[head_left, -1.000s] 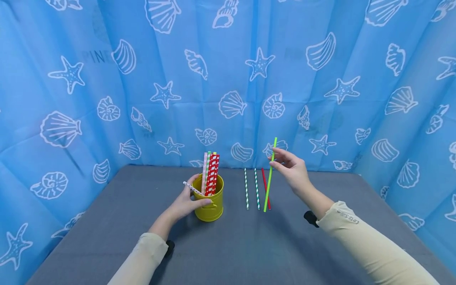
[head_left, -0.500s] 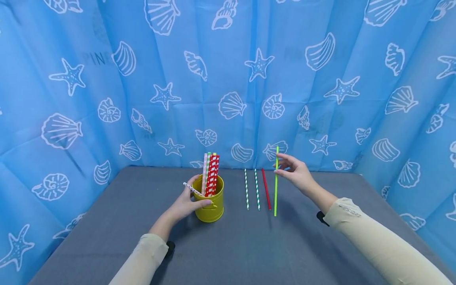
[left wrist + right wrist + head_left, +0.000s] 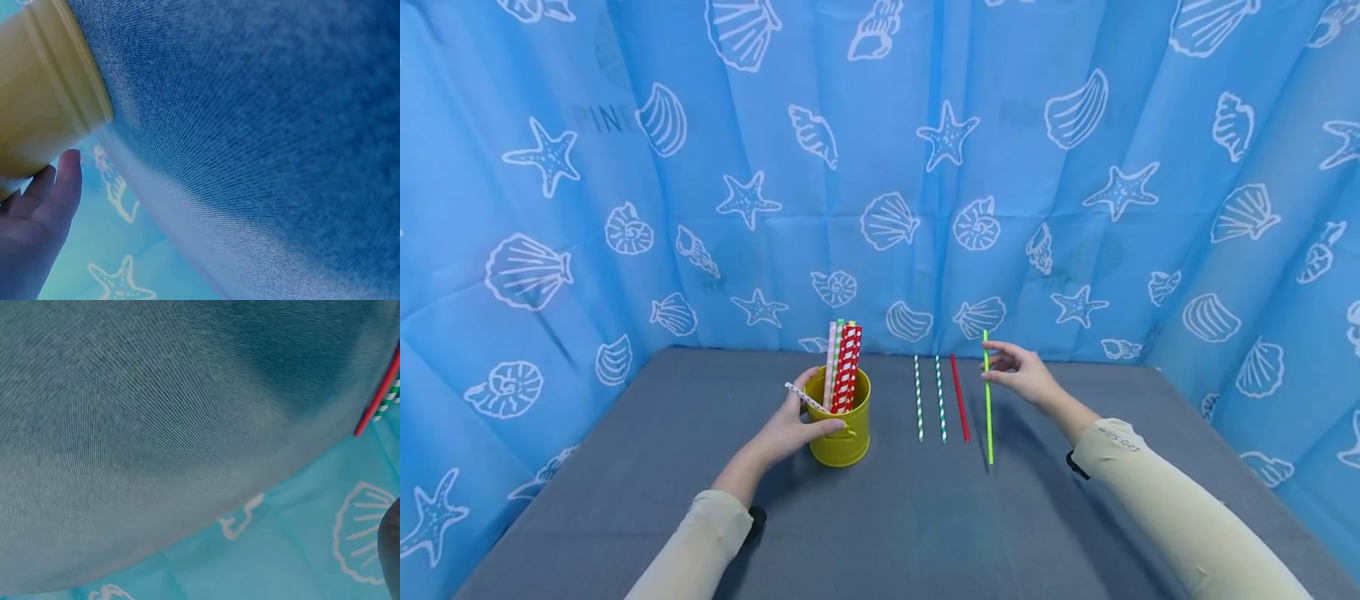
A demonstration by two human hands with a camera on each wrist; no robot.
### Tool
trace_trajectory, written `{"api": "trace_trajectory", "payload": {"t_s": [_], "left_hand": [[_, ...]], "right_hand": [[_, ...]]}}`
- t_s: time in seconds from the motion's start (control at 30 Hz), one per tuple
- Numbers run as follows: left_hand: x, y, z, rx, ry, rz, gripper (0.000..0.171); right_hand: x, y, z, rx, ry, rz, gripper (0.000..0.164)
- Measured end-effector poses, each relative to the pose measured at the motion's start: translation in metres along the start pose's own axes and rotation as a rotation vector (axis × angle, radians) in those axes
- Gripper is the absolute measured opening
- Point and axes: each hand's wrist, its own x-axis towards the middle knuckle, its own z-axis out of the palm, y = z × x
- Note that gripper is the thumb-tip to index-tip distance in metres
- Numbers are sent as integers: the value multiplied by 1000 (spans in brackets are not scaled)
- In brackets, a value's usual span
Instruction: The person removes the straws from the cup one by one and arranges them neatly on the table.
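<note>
With its thumb in front and fingers behind, my left hand (image 3: 784,432) holds a small yellow bucket (image 3: 842,452) on the table. Several straws stand in it, including red-and-white ones (image 3: 847,371); one speckled white straw (image 3: 803,394) leans out over the left rim. My right hand (image 3: 1021,377) pinches a lime-green straw (image 3: 988,421) near its far end, just right of a red straw (image 3: 960,400). In the left wrist view, fingers (image 3: 59,194) lie against the bucket's side. Only a sliver of my right hand (image 3: 390,550) enters the right wrist view.
Two green-and-white striped straws (image 3: 918,400) lie side by side on the grey cloth-covered table (image 3: 880,533), left of the red one. A blue curtain (image 3: 880,150) with white shells and starfish hangs behind the table and at both sides.
My right hand has carried the lime-green straw from above the red straw to its right and lowered it toward the table, parallel to the row. My left hand and the bucket stay put.
</note>
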Motion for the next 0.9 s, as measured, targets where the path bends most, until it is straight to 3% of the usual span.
{"api": "trace_trajectory", "payload": {"t_s": [0.2, 0.57, 0.9], "left_hand": [[1, -1, -1, -3, 2, 6, 91], [0, -3, -3, -5, 9, 19, 90], [-2, -2, -1, -2, 15, 17, 89]], "right_hand": [[13, 16, 5, 19, -74, 62, 57], [42, 35, 8, -91, -144, 196, 58], [56, 50, 7, -91, -239, 306, 59]]}}
